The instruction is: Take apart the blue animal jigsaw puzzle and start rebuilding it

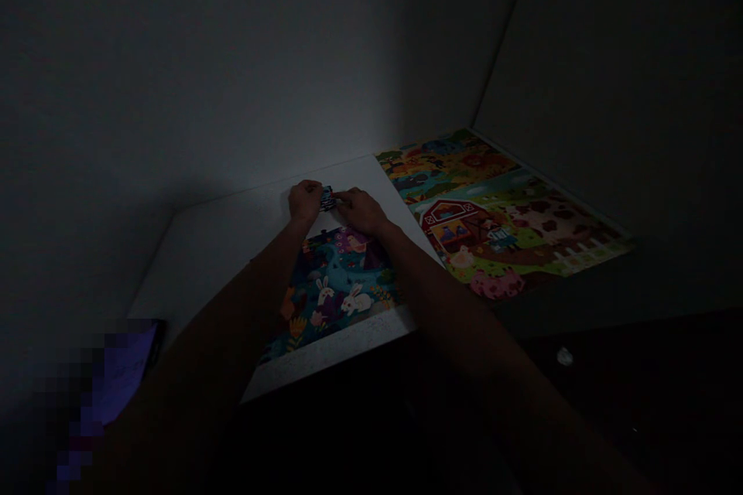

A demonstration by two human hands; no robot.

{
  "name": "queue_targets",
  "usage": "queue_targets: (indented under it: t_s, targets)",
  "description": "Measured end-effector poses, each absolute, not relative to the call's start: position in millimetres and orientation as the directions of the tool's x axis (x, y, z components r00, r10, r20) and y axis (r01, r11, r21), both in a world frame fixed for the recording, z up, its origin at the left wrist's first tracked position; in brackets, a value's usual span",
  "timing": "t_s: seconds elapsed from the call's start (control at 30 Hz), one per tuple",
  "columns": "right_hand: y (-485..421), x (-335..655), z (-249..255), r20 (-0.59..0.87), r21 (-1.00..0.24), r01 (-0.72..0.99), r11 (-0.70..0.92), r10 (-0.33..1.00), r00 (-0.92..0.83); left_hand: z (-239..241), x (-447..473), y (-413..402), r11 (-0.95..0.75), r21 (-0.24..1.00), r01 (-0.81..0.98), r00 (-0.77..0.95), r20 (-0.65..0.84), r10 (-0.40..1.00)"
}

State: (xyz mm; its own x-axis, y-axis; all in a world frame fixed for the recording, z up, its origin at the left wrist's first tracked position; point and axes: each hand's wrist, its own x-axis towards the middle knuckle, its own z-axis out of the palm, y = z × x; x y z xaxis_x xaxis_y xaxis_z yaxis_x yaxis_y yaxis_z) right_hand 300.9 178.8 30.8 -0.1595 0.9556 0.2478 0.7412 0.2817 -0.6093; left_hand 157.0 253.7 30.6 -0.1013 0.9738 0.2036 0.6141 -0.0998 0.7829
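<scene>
In dim light, both my hands meet over the far part of a white table (pixel 214 228). My left hand (pixel 305 199) is closed, its fingertips at the left edge of a small dark-and-pale patterned puzzle piece (pixel 327 199). From the other side, the fingers of my right hand (pixel 361 210) pinch the same piece; whether it is one piece or several joined is too dark to tell. Just below lies a partly assembled jigsaw puzzle (pixel 333 267) with white rabbits and a blue path. My forearms cover its left and right sides.
Right of it lie a colourful farm picture (pixel 493 236) with a red barn and, behind that, an animal picture (pixel 446 162). Pale walls (pixel 279 54) border the table. A lit screen (pixel 124 367), partly pixelated, is at lower left. A small pale object (pixel 564 356) lies low on the right.
</scene>
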Motion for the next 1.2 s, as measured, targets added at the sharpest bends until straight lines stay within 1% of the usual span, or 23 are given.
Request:
queue_targets:
  t_s: [0.17, 0.3, 0.4, 0.5, 0.6, 0.77, 0.87, 1.07, 1.13, 1.2]
  targets:
    - [179.0, 301.5, 30.2, 0.251, -0.624, 0.73, 0.279, 0.956, -0.151, 35.5, 153.4, 249.2, -0.071, 0.817, 0.572, -0.109, 0.162, 0.981]
    - [178.7, 302.1, 27.5, 0.259, -0.659, 0.702, 0.27, 0.958, -0.126, 45.9, 135.1, 235.3, -0.041, 0.847, 0.529, -0.082, 0.099, 0.992]
    - [178.7, 301.7, 25.5, 0.256, -0.689, 0.679, 0.253, 0.962, -0.098, 53.6, 110.5, 215.1, -0.019, 0.858, 0.513, -0.044, 0.049, 0.998]
    - [179.3, 301.2, 23.7, 0.248, -0.715, 0.664, 0.217, 0.968, -0.048, 57.9, 79.9, 186.2, -0.027, 0.847, 0.531, 0.032, 0.012, 0.999]
    - [179.8, 301.7, 22.2, 0.249, -0.739, 0.645, 0.195, 0.968, -0.008, 57.5, 49.8, 151.9, -0.047, 0.815, 0.577, 0.056, 0.018, 0.998]
    - [179.1, 303.3, 19.6, 0.275, -0.748, 0.63, 0.209, 0.962, 0.007, 48.4, 13.8, 98.7, -0.187, 0.729, 0.658, 0.074, 0.184, 0.98]
    - [178.0, 303.5, 18.7, 0.285, -0.731, 0.645, 0.225, 0.958, -0.011, 42.0, -0.4, 71.7, -0.232, 0.695, 0.68, 0.1, 0.226, 0.969]
    - [178.0, 304.8, 16.2, 0.295, -0.736, 0.644, 0.21, 0.955, 0.025, 36.4, -24.0, 10.9, -0.431, 0.549, 0.716, 0.342, 0.262, 0.902]
    - [178.9, 305.6, 14.3, 0.301, -0.737, 0.643, 0.207, 0.953, 0.039, 36.4, -30.1, -4.3, -0.485, 0.508, 0.712, 0.423, 0.241, 0.873]
    - [179.9, 306.3, 12.2, 0.316, -0.734, 0.645, 0.212, 0.948, 0.048, 36.0, -34.2, -12.3, -0.512, 0.466, 0.722, 0.468, 0.217, 0.857]
